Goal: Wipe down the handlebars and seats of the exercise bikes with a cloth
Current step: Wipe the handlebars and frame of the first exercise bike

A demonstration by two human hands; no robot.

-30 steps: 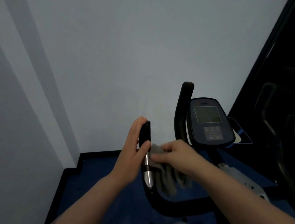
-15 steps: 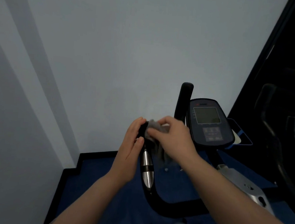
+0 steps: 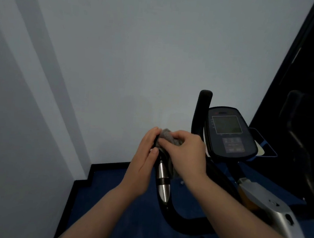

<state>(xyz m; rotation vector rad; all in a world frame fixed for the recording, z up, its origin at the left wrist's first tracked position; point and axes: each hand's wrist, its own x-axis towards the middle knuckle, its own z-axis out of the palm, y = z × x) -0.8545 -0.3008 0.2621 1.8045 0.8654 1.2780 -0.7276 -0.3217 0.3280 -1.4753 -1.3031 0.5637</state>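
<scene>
Exercise bike, head view, dim light. The handlebar (image 3: 162,184) is taken as the landmark: a black U-shaped tube with two upright ends. Its near-left end runs almost vertically, tilted slightly, its long axis pointing up toward the wall (image 3: 139,51); a polished metal sleeve (image 3: 163,183) is seen on this stretch, tapering downward into the black bend. The far-right end (image 3: 202,113) also stands upright, its rounded tip pointing up.

The grey cloth (image 3: 167,136) is bunched over the top of the near-left end, with part of it hanging down the right side of the tube behind the metal sleeve.

The left hand (image 3: 145,161) is laid against the left side of that end, fingers extended upward along the tube, fingertips reaching its top; the thumb is pressed on the near face just above the metal sleeve. The tube is steadied rather than wrapped. The right hand (image 3: 185,155) is curled over the cloth from the right, the cloth being pinched against the top of the tube by fingers and thumb.

The console (image 3: 229,132) with a blank screen is mounted right of the handlebar's far end, its face tilted toward the camera. A silver housing (image 3: 269,208) lies below and right of the handlebar. Blue floor (image 3: 111,200) is seen beneath the bend. A second dark machine (image 3: 306,141), poorly resolved, stands further right of the console
</scene>
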